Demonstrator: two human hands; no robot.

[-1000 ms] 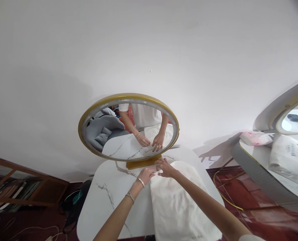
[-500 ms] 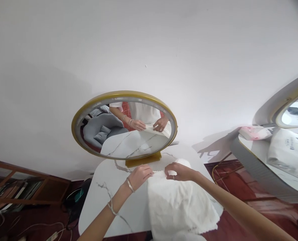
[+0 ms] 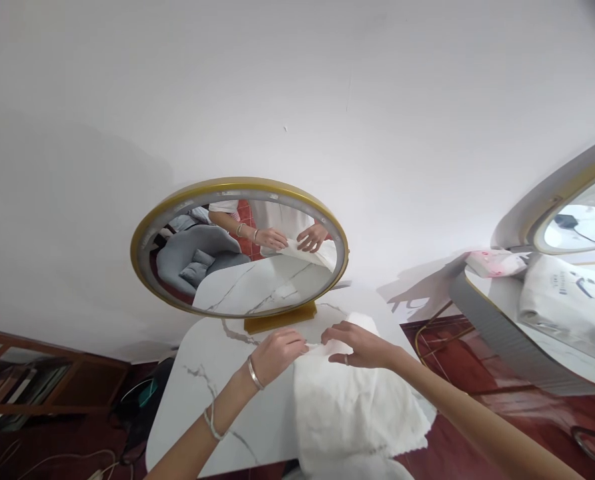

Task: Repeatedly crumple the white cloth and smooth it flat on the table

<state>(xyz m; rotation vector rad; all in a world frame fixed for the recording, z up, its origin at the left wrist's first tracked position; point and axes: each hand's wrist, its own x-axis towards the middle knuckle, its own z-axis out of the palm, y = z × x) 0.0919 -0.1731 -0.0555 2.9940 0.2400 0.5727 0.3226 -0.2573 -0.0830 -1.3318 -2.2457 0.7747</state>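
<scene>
A white cloth (image 3: 352,407) lies on the white marble table (image 3: 212,400), its near end hanging over the front edge. My left hand (image 3: 276,353) pinches the cloth's far edge at its left corner, fingers closed on it. My right hand (image 3: 358,344) grips the same far edge a little to the right, holding it lifted off the table, with a ring showing on one finger. A round gold-framed mirror (image 3: 240,247) stands just behind the hands and reflects both of them with the cloth.
A white wall rises behind the mirror. To the right stands a second table (image 3: 502,327) with a white bag (image 3: 567,300), a pink packet (image 3: 492,262) and another mirror (image 3: 572,220). Wooden shelves (image 3: 42,380) and cables lie low on the left, over a dark red floor.
Both hands took hold of the cloth's far edge near the mirror's foot and pulled it back toward me, lifting it. The cloth has bunched and now hangs further over the table's front.
</scene>
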